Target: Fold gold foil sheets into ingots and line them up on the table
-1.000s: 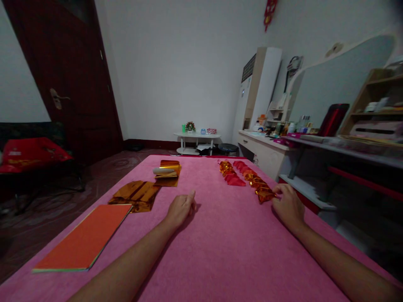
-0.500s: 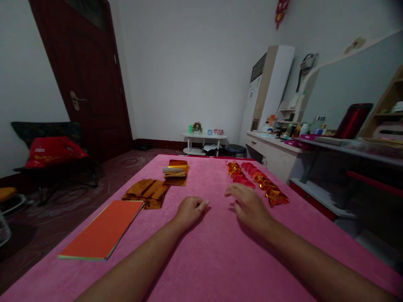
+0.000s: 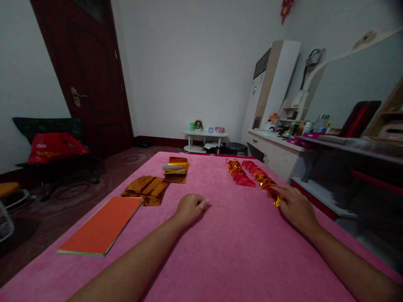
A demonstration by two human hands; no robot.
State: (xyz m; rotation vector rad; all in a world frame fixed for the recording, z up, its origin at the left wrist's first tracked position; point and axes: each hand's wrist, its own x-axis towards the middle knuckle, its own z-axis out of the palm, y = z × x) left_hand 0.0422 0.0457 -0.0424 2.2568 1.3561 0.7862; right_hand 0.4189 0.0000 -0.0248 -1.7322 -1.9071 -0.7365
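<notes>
My left hand (image 3: 190, 209) rests on the pink cloth, loosely curled with the thumb along its side; nothing shows in it. On the right, my right hand (image 3: 295, 205) has its fingers and thumb around a crumpled gold foil piece (image 3: 276, 199), partly hidden by the hand. That piece is at the near end of a row of gold and red foil pieces. Beside this row lies a second one, with a red foil piece (image 3: 244, 180) at its near end. Left of my left hand are flat gold foil sheets (image 3: 146, 187) and a stack of orange-topped paper (image 3: 105, 224).
A grey roll (image 3: 173, 167) lies on more gold foil (image 3: 176, 178) at the far left of the pink-covered table (image 3: 220, 260). Beyond are a low white table (image 3: 204, 134) and a dresser (image 3: 273, 152). A chair holds a red bag (image 3: 56, 147) at left.
My right hand has moved right, from above the cloth beside the rows to the nearest gold foil piece, closing around it. My left hand stays in place. The view has shifted slightly.
</notes>
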